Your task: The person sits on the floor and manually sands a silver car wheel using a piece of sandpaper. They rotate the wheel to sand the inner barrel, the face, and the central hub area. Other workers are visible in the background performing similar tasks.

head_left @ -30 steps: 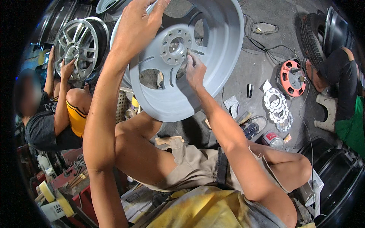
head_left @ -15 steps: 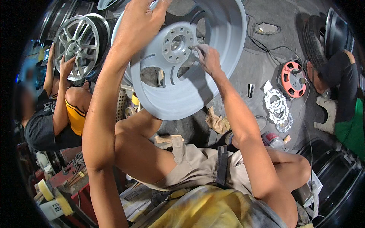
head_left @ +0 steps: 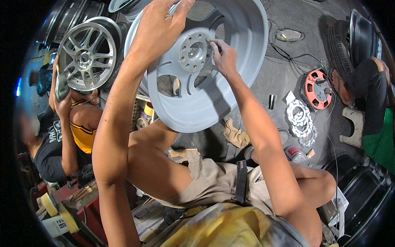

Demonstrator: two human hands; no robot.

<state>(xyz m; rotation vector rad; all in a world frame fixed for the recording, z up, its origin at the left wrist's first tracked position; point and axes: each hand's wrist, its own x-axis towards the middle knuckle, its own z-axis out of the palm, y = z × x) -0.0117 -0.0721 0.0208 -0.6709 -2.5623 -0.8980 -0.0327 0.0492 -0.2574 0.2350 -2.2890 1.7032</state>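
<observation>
A large grey wheel rim stands tilted in front of me, its lower edge by my left thigh. At its upper left, my left hand is closed on the rim; its fingers are partly cut off by the picture's top edge. My right hand is closed, with its fingertips bunched against the right side of the round hub, which has a ring of bolt holes. Whatever lies between those fingertips is too small or hidden to make out.
At left, a co-worker holds a grey-green pad beside a silver multi-spoke wheel. To the right are an orange cable reel, silvery rings, a tan cloth, a can and black rims. Another person sits far right.
My right fingertips have moved slightly up along the hub's edge. The grey rim sits slightly farther right in view. The co-worker's hand has moved down and away from the silver wheel's face.
</observation>
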